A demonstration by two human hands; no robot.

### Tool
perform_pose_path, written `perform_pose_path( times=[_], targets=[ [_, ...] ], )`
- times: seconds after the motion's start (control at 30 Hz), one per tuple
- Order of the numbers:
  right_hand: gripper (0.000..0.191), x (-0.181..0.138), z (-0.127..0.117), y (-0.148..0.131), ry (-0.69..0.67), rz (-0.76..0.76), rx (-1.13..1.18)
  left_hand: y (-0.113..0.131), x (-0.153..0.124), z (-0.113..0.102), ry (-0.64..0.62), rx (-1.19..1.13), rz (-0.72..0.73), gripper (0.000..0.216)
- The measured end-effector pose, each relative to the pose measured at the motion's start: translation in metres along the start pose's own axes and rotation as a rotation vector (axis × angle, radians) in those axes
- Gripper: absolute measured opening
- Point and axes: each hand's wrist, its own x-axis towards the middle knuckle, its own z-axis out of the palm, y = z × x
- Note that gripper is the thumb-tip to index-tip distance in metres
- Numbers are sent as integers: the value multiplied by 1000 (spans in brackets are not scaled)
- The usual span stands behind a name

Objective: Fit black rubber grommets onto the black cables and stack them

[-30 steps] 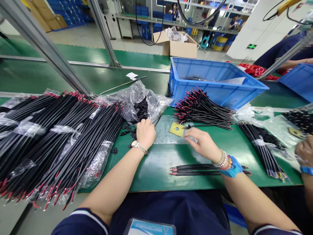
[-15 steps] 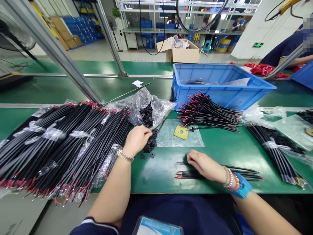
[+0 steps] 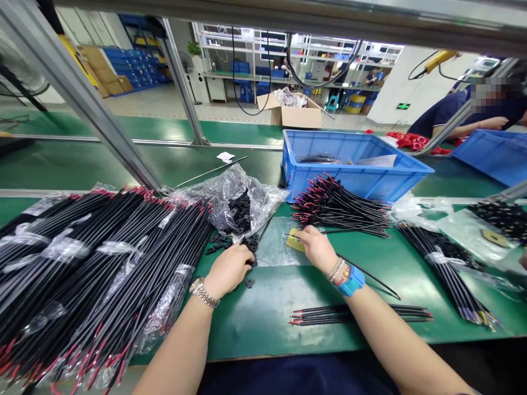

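In my right hand (image 3: 319,249) is one black cable (image 3: 373,274), pinched near an end that points left, while its tail runs down to the right. Under that hand is a yellow square plate (image 3: 295,243) on a clear plastic bag (image 3: 269,252). My left hand (image 3: 231,269) has its fingers curled down at a pile of small black plastic pieces (image 3: 251,245); what the fingertips hold is hidden. One loose black piece (image 3: 250,283) lies beside it. A few black cables with red ends (image 3: 321,315) lie near the front edge, partly behind my right forearm.
Tied black cable bundles (image 3: 111,258) cover the left. An opened bag (image 3: 234,203) holds more black pieces. Cables fitted with black pieces (image 3: 341,208) are heaped before a blue bin (image 3: 358,178). Another bundle (image 3: 448,274) lies right. A co-worker (image 3: 457,109) sits beyond.
My right hand has moved up from the front cables to the yellow plate, carrying one cable. My left hand has come down onto the black pieces. The view has tilted upward.
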Motion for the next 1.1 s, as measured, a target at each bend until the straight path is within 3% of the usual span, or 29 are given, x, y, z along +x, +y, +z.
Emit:
perform_pose_path(
  times=[0.17, 0.27, 0.37, 0.6, 0.87, 1.1],
  targets=[
    [32, 3, 2, -9, -90, 72, -138, 0, -1, -3, 123, -137, 6, 13],
    [32, 2, 3, -9, -114, 49, -154, 4, -3, -5, 280, -388, -20, 16],
    [33, 1, 4, -9, -136, 15, -179, 10, -4, -4, 334, -664, -51, 18],
    [31, 0, 6, -9, -110, -21, -109, 22, 1, 4, 314, -1094, -144, 19],
    [15, -15, -15, -17, 118, -185, 432, 28, 11, 14, 185, -1628, -261, 25],
    [15, -22, -21, -27, 147, -257, 520, 27, 18, 22, 162, -1628, -241, 22]
  ],
)
